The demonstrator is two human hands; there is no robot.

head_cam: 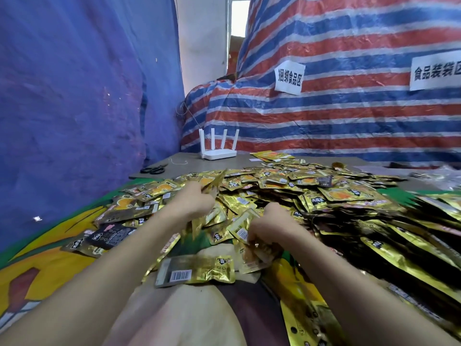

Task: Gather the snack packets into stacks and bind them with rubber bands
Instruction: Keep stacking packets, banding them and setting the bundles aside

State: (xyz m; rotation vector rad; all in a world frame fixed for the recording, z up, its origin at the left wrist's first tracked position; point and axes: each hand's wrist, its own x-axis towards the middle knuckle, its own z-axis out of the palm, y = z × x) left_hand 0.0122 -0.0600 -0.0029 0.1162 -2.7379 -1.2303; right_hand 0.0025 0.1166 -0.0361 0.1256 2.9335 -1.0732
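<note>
Since the packets (pixel 311 186) lie loose in a heap from 10 to 3 o'clock, this reads as the gathering step, with nothing bound yet. The left hand (pixel 197 199) pinches a single packet (pixel 215 182) lifted at 12 o'clock; the right hand (pixel 270 221), nearer at 1 o'clock, has fingers curled round a small bunch (pixel 245 232). Next: slot the single packet into the bunch, square the edges, then find a band (none visible).

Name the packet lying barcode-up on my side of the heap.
The gold packet lying flat, with a white barcode label facing up at its left end. It sits just below the heap, nearest the lap.
</note>
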